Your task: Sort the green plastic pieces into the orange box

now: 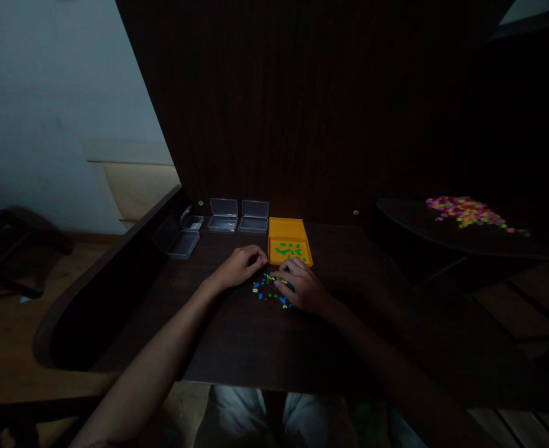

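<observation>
In the head view, an orange box stands with its lid folded back, and several small green pieces lie in its tray. My left hand rests at the box's front left corner, fingers curled together; whatever they may hold is hidden. In front of the box is a loose pile of tiny blue, green, yellow and pale pieces, like toy bricks. Over its right side hovers my right hand, its fingers bent and slightly apart, with nothing visible between them. It covers part of the pile.
Clear plastic cases with raised lids stand at the back left: one case, another case, and a case nearer the side panel. A dark back panel rises behind. Pink and yellow pieces cover part of a right-hand shelf.
</observation>
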Available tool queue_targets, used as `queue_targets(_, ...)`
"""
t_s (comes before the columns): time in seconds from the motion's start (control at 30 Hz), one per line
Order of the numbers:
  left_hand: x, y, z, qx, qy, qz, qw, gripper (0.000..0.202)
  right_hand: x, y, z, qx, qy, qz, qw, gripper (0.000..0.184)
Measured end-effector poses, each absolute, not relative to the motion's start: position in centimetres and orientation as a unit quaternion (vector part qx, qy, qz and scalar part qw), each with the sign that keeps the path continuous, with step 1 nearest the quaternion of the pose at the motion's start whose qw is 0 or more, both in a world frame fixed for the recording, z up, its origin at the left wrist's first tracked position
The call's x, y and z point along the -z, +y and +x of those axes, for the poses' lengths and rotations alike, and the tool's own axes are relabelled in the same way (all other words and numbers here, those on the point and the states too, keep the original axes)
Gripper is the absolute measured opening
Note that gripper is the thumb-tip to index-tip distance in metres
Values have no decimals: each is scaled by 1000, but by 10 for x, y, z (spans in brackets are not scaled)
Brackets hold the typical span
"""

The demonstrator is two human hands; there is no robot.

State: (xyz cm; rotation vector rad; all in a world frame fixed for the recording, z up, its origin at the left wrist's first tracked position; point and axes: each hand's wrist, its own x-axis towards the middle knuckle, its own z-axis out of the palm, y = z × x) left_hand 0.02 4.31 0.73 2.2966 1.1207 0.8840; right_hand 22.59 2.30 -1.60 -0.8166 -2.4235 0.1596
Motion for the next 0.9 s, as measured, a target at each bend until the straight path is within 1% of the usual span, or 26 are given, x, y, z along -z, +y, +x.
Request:
queue_targets(0.1, -2, 47, 10, -365, 424, 804, 202, 18, 17, 24, 223, -60, -905, -311, 283, 20)
queue_targets(0.17, 2, 50, 17, -373, 432, 797, 198, 17, 18, 25, 222, -61, -902, -314, 291, 18)
queue_targets(0.37, 11, 60, 30, -362, 433, 806, 180, 21, 22, 28, 221, -68, -891, -327, 309, 15)
queue_targets(0.5, 8, 59, 27, -362, 436, 804, 182, 25, 24, 30, 222, -74, -892, -330, 300, 10)
queue_targets(0.6, 3, 53, 18, -360, 418, 811, 195, 23, 25, 30, 224, -78, -890, -332, 302, 9)
queue_targets(0.7, -3, 45, 9, -314, 386, 839, 222, 18, 25, 30, 224, -81, -887, -337, 306, 11)
queue_targets(0.9, -12, 34, 3, -209, 361, 875, 247, 19, 23, 29, 223, -91, -888, -336, 301, 7)
